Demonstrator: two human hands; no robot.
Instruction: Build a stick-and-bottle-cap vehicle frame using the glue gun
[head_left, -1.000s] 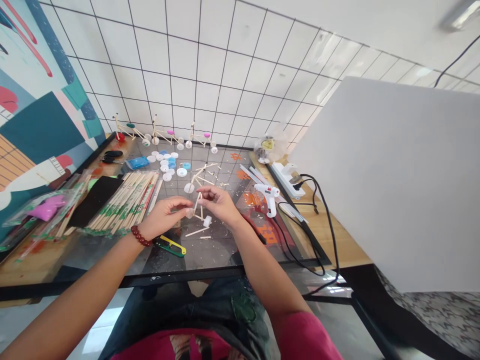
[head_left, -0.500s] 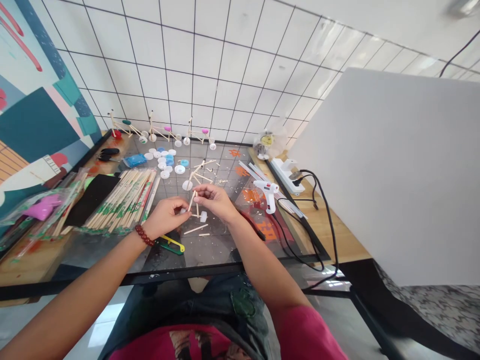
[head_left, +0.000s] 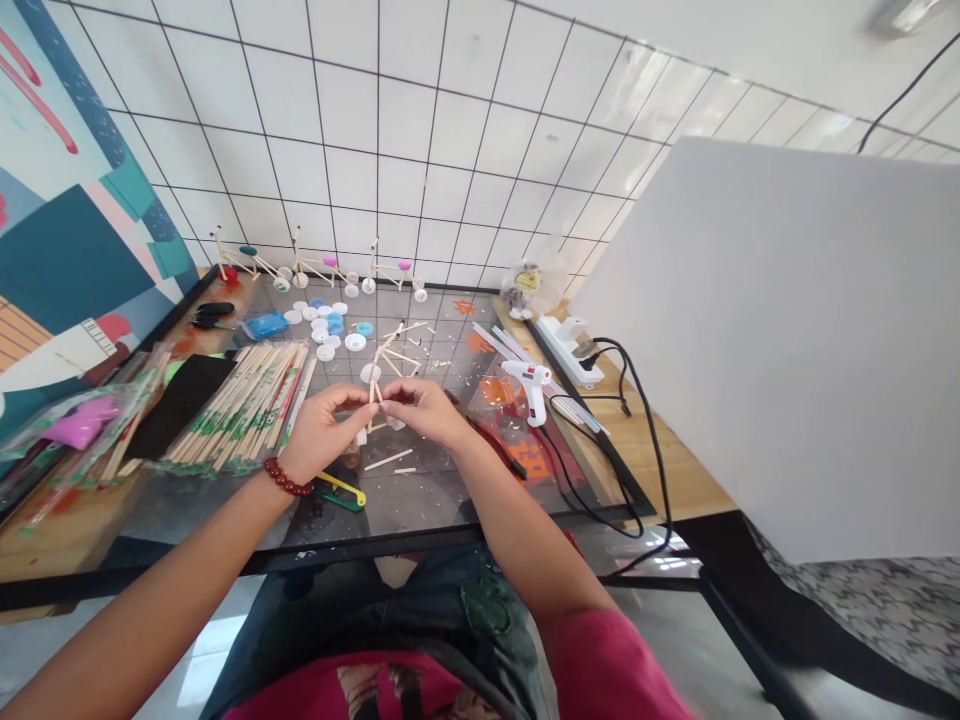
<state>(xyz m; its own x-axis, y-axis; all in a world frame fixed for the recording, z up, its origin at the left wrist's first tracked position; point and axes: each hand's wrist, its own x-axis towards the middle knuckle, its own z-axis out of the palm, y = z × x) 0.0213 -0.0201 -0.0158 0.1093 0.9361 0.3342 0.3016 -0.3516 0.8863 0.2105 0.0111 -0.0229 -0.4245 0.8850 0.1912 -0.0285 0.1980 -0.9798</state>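
Fingers [head_left: 400, 389] of the left hand [head_left: 321, 428] and right hand [head_left: 427, 411] are pinching pale wooden sticks [head_left: 376, 391] between them, right over the glossy dark tabletop [head_left: 420, 497]; can't tell if the sticks touch it. Surface's pretty messy: scraps [head_left: 405, 470], round caps [head_left: 355, 342], a stick bundle [head_left: 238, 410] on the left, glue gun [head_left: 532, 383] on the right. Little stick bikes [head_left: 405, 265] line the back near a white tiled wall [head_left: 409, 120].

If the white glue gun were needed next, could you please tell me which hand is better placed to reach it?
Probably the right hand: the glue gun lies to its right, farther from the left hand. Both hands are busy with wooden sticks, so neither looks free.
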